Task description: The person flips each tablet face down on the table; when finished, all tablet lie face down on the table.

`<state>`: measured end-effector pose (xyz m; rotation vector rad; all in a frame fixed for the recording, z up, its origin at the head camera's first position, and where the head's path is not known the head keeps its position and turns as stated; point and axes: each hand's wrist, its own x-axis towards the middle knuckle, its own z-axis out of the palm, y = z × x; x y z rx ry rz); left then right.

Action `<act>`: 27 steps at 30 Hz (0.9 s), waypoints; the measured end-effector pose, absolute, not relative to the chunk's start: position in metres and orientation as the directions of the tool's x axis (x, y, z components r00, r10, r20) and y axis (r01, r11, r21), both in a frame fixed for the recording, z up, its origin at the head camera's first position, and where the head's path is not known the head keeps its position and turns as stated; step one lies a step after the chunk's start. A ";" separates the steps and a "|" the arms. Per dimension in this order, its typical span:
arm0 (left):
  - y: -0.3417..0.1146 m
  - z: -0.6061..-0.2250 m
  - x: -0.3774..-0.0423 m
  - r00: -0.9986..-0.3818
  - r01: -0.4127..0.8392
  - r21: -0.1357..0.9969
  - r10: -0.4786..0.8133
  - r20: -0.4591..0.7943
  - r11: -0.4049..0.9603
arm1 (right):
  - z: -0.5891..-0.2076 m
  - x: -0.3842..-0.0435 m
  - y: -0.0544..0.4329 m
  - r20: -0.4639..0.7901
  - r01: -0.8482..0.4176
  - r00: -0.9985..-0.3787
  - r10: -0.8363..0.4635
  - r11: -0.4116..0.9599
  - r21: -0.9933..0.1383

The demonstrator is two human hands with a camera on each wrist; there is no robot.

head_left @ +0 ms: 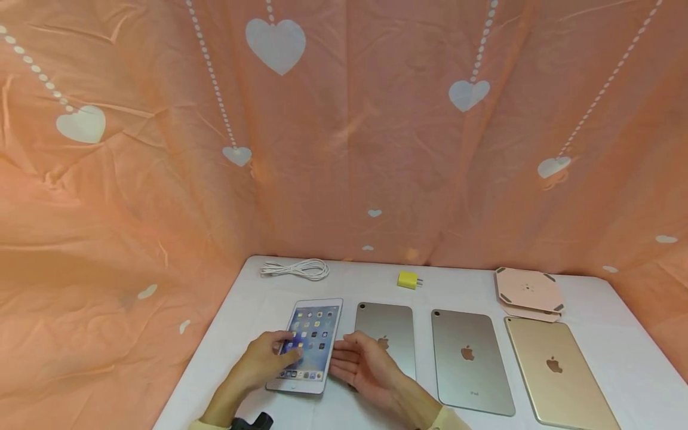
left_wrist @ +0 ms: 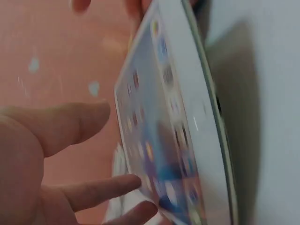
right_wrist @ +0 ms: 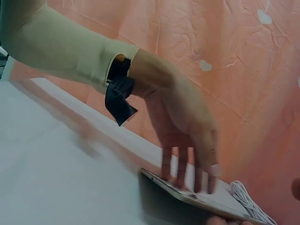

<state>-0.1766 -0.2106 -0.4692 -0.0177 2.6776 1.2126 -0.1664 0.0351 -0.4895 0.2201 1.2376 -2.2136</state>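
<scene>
A white-framed tablet (head_left: 309, 340), screen up and showing app icons, is at the left of the table, tilted and partly raised above its shadow in the wrist views. My left hand (head_left: 263, 361) is at its left side, thumb and a finger extended over the screen. In the left wrist view, that hand's thumb (left_wrist: 84, 122) stands apart from the glass. My right hand (head_left: 371, 364) reaches to the tablet's right edge with fairly straight fingers; its fingertips (right_wrist: 218, 220) show at the underside in the right wrist view. A grey tablet (head_left: 387, 322) lies partly behind this hand.
Another grey tablet (head_left: 473, 364) and a gold tablet (head_left: 559, 376) lie face down at the right. A pink folding stand (head_left: 527, 289) sits behind them. Along the back are a yellow charger plug (head_left: 408, 280) and a coiled white cable (head_left: 295, 270). An orange curtain (head_left: 344, 149) surrounds the table.
</scene>
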 end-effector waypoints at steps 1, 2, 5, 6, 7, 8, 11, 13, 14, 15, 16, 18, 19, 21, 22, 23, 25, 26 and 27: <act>-0.207 -0.466 -0.174 -0.981 -0.066 0.741 0.094 -0.172 0.668 | -0.489 -0.166 0.034 -0.400 0.563 -0.814 -0.421 -0.404 -0.720; -0.203 -0.463 -0.172 -0.980 -0.046 0.741 0.113 -0.163 0.670 | -0.489 -0.165 0.034 -0.390 0.561 -0.814 -0.430 -0.413 -0.717; -0.194 -0.454 -0.165 -0.975 0.004 0.741 0.167 -0.146 0.672 | -0.487 -0.164 0.032 -0.356 0.547 -0.820 -0.448 -0.429 -0.719; -0.191 -0.452 -0.164 -0.974 0.016 0.741 0.179 -0.141 0.671 | -0.485 -0.163 0.031 -0.346 0.541 -0.822 -0.453 -0.431 -0.722; -0.189 -0.450 -0.162 -0.971 0.020 0.747 0.190 -0.142 0.664 | -0.484 -0.163 0.031 -0.334 0.535 -0.823 -0.459 -0.432 -0.726; -0.188 -0.448 -0.161 -0.968 0.022 0.762 0.205 -0.146 0.648 | -0.482 -0.163 0.031 -0.325 0.531 -0.824 -0.464 -0.432 -0.729; -0.185 -0.445 -0.159 -0.960 0.009 0.809 0.232 -0.158 0.588 | -0.477 -0.163 0.030 -0.294 0.515 -0.825 -0.483 -0.428 -0.743; -0.185 -0.443 -0.158 -0.957 -0.004 0.839 0.241 -0.161 0.544 | -0.474 -0.164 0.029 -0.274 0.505 -0.824 -0.495 -0.425 -0.751; -0.185 -0.443 -0.158 -0.957 -0.006 0.851 0.245 -0.158 0.525 | -0.473 -0.164 0.028 -0.269 0.503 -0.823 -0.500 -0.424 -0.753; -0.185 -0.442 -0.158 -0.959 -0.001 0.853 0.243 -0.149 0.521 | -0.473 -0.164 0.028 -0.263 0.500 -0.822 -0.505 -0.421 -0.757; -0.185 -0.442 -0.158 -0.961 0.004 0.859 0.241 -0.139 0.512 | -0.473 -0.164 0.027 -0.259 0.498 -0.821 -0.509 -0.418 -0.760; -0.186 -0.440 -0.158 -0.962 0.016 0.872 0.244 -0.120 0.489 | -0.476 -0.164 0.024 -0.259 0.494 -0.822 -0.507 -0.409 -0.767; -0.186 -0.439 -0.158 -0.961 0.017 0.885 0.251 -0.113 0.465 | -0.478 -0.164 0.023 -0.265 0.494 -0.824 -0.501 -0.405 -0.769; -0.186 -0.438 -0.159 -0.958 0.010 0.911 0.266 -0.110 0.412 | -0.483 -0.163 0.021 -0.292 0.496 -0.832 -0.472 -0.395 -0.773; -0.187 -0.437 -0.158 -0.954 -0.005 0.926 0.274 -0.117 0.378 | -0.486 -0.164 0.020 -0.313 0.499 -0.835 -0.452 -0.386 -0.776; -0.188 -0.436 -0.158 -0.952 -0.021 0.937 0.280 -0.125 0.349 | -0.489 -0.164 0.019 -0.337 0.504 -0.839 -0.427 -0.375 -0.778; -0.190 -0.436 -0.157 -0.950 -0.053 0.951 0.278 -0.143 0.306 | -0.494 -0.164 0.017 -0.380 0.513 -0.842 -0.382 -0.353 -0.782; -0.192 -0.436 -0.157 -0.951 -0.065 0.952 0.270 -0.150 0.300 | -0.496 -0.165 0.016 -0.395 0.516 -0.843 -0.366 -0.340 -0.786; -0.194 -0.436 -0.157 -0.953 -0.077 0.953 0.259 -0.157 0.294 | -0.498 -0.165 0.016 -0.403 0.517 -0.842 -0.357 -0.327 -0.791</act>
